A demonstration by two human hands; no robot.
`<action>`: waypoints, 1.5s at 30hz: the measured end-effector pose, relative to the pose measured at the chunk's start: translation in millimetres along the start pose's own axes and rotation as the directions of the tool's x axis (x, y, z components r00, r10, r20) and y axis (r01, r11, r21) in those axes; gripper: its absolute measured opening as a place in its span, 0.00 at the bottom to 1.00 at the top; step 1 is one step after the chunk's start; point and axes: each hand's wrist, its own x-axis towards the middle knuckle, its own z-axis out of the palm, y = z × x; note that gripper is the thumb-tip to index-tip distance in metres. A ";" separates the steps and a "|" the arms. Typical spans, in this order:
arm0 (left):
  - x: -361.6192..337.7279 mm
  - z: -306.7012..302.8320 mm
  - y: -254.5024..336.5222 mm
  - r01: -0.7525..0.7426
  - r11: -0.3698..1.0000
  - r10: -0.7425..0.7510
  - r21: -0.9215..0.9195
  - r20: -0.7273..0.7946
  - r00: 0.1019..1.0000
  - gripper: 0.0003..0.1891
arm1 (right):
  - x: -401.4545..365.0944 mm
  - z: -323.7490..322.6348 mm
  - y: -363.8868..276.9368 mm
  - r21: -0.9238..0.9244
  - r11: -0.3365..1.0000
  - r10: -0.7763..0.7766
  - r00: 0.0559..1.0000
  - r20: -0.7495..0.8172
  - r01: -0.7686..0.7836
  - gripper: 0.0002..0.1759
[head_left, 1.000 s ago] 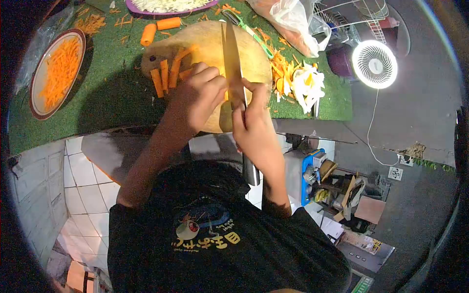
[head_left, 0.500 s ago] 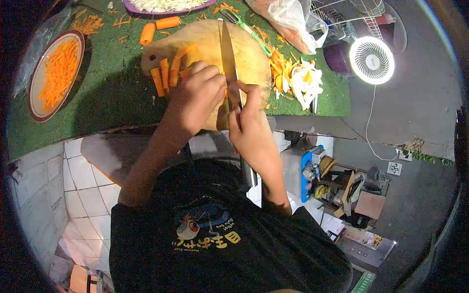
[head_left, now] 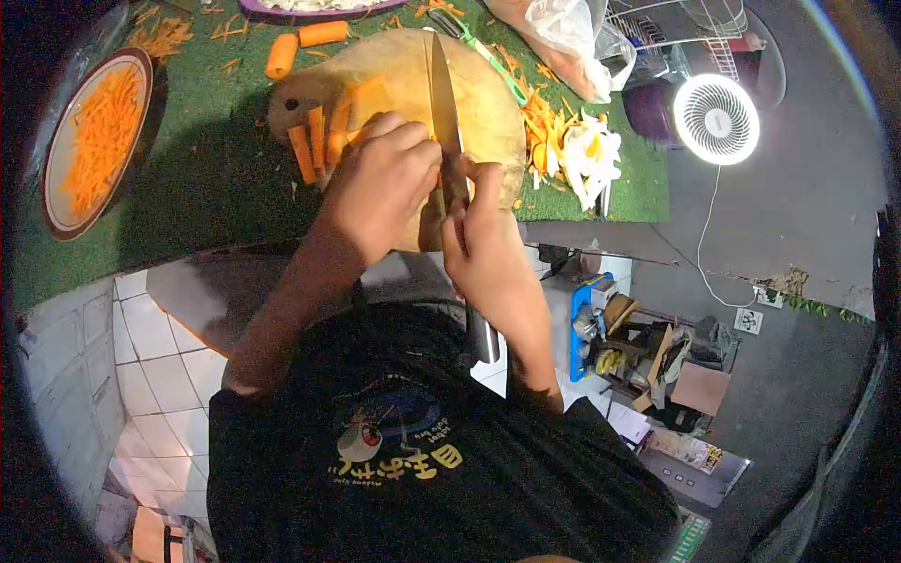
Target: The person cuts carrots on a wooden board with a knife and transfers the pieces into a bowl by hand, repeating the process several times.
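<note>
My right hand [head_left: 490,239] is wrapped round a kitchen knife [head_left: 444,103], its blade pointing away from me across the round wooden cutting board [head_left: 497,103]. The dark handle's end shows below the wrist. Just left of the blade, my left hand [head_left: 387,183] is closed, fingers curled down on carrot at the board; the fingers mostly hide the piece. Flat carrot slices [head_left: 338,122] stick out beyond its knuckles, and more carrot strips [head_left: 302,155] lie on the board's left side.
A plate of shredded carrot [head_left: 99,141] lies at left. Carrot chunks [head_left: 282,56] and a green-handled peeler [head_left: 483,56] lie behind the board. Peelings [head_left: 591,159] are heaped at right, near a plastic bag [head_left: 572,47] and a lit round fan [head_left: 717,119].
The view has shifted slightly. My left hand and the knife stay side by side on the board, with only small movement; both hands keep their hold.
</note>
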 end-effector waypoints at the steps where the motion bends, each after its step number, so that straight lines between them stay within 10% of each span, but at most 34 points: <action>1: 0.1 -0.3 -0.7 0.004 1.000 -0.004 -0.001 0.017 1.000 0.04 | 1.5 -0.2 -0.9 0.011 1.000 0.001 1.000 0.010 -0.001 0.23; 9: -0.1 -1.0 -1.5 -0.013 0.998 0.015 -0.055 0.035 0.999 0.04 | 38.0 -2.2 4.2 0.051 0.998 -0.026 0.999 -0.030 0.028 0.22; 12: -0.6 -3.6 -0.9 -0.033 0.998 0.034 -0.053 0.008 0.999 0.04 | 35.5 -29.9 -15.7 0.214 0.944 0.227 0.965 0.131 -0.251 0.20; 17: 0.2 -2.7 0.4 -0.074 0.997 0.074 -0.010 -0.019 0.997 0.05 | 19.0 -13.0 19.3 0.136 0.989 -0.031 0.986 -0.166 0.054 0.23; 45: 6.4 -10.1 7.7 0.048 0.997 -0.056 0.063 0.143 0.988 0.09 | -5.7 2.7 14.1 0.166 0.983 -0.077 0.996 -0.034 0.081 0.26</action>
